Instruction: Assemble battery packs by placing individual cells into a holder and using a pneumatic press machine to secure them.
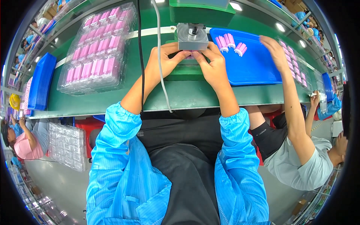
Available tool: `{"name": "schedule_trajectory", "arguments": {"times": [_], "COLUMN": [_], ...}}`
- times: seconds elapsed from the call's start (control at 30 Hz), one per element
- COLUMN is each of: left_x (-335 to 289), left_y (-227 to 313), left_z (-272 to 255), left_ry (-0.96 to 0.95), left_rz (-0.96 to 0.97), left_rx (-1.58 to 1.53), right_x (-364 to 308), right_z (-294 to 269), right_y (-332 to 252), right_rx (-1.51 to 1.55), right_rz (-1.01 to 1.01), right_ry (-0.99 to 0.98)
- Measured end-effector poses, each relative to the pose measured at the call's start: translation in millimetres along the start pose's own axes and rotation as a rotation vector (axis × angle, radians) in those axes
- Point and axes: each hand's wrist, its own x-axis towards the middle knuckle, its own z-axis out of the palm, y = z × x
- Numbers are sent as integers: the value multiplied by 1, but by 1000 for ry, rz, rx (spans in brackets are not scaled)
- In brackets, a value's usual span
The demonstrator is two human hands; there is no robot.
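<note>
By near edge of metal block (pixel 193 36), left hand (pixel 164 58) and right hand (pixel 214 63) pinch pink piece (pixel 191 54) from opposite sides, likely steadying it.

The head-worn fisheye looks down at the nearby bench (pixel 95 100).

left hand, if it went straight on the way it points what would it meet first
Probably the metal block, just ahead of the left hand; depth is unclear, so the pink piece under it may come first.
</note>
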Motion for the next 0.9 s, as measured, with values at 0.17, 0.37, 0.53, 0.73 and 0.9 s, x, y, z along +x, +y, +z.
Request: {"name": "schedule_trajectory", "arguments": {"times": [0.17,0.37,0.53,0.73,0.9], "left_x": [-2,4,0,-12,-27], "left_y": [-6,-3,17,12,-4], "left_z": [0,-1,-8,-23,-43], "left_ry": [0,46,46,-30,125], "left_rz": [77,71,3,43,-166], "left_rx": [-25,-79,-199,-197,-190], "right_x": [3,15,18,3,-16], "right_z": [-2,-9,-16,-29,-43], "right_y": [0,-10,-45,-60,-50], "right_rx": [-14,-23,435,668,1172], "right_rz": [-27,-33,401,545,635], "right_ry": [-2,-34,-69,-182,-210]}}
